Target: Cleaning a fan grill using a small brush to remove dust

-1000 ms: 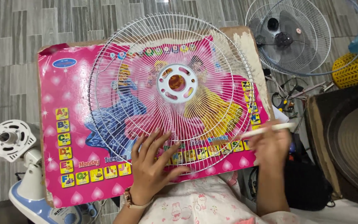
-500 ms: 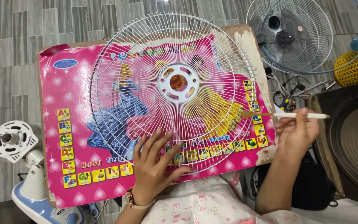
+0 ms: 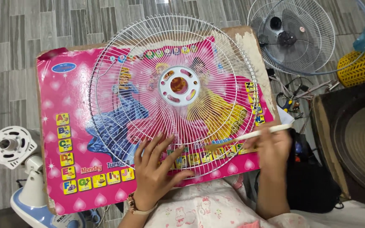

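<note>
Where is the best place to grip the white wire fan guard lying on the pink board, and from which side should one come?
Probably the outer rim of the fan guard on its far-left arc, coming from the left. There the ring is bare and thick, overhanging nothing, while the left hand presses the near edge and the right hand works a brush on the near right. The thin spokes would likely bend.

White fan grille (image 3: 174, 95) (flat, pink board (image 3: 64, 97))

head cam | looks straight down | close over pink board (image 3: 64, 93)
</note>
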